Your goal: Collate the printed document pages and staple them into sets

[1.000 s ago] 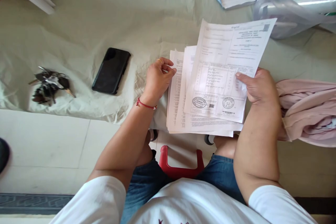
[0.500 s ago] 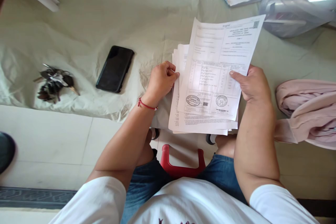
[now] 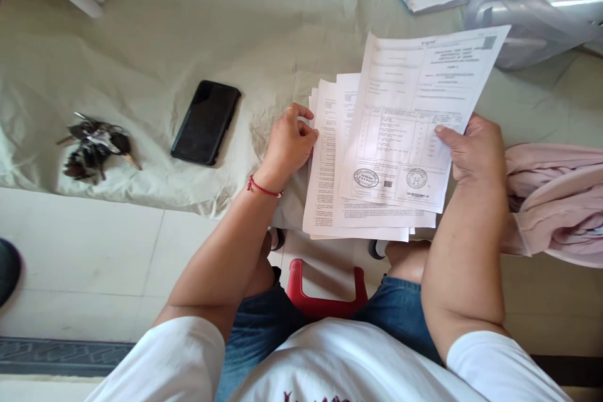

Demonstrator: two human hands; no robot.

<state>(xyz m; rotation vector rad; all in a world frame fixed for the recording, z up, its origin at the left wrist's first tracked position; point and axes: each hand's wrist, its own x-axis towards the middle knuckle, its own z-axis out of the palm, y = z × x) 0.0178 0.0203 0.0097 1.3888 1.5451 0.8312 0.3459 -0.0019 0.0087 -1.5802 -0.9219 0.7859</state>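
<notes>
Over my lap, left hand [image 3: 287, 141] fingers curled, pinching paper stack [image 3: 330, 201] left edge; right hand [image 3: 473, 147] thumb clamps stamped top sheet [image 3: 405, 119]. Phone [image 3: 206, 122] well left, bare cloth [image 3: 264, 31] between.

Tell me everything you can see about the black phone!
The black phone is a flat, glossy rectangle with rounded corners, its dark screen off. It lies flat and tilted at an angle on the wrinkled pale cloth, between the bunch of keys and the person's left hand. Only the cloth touches it; no hand is on it.
</notes>
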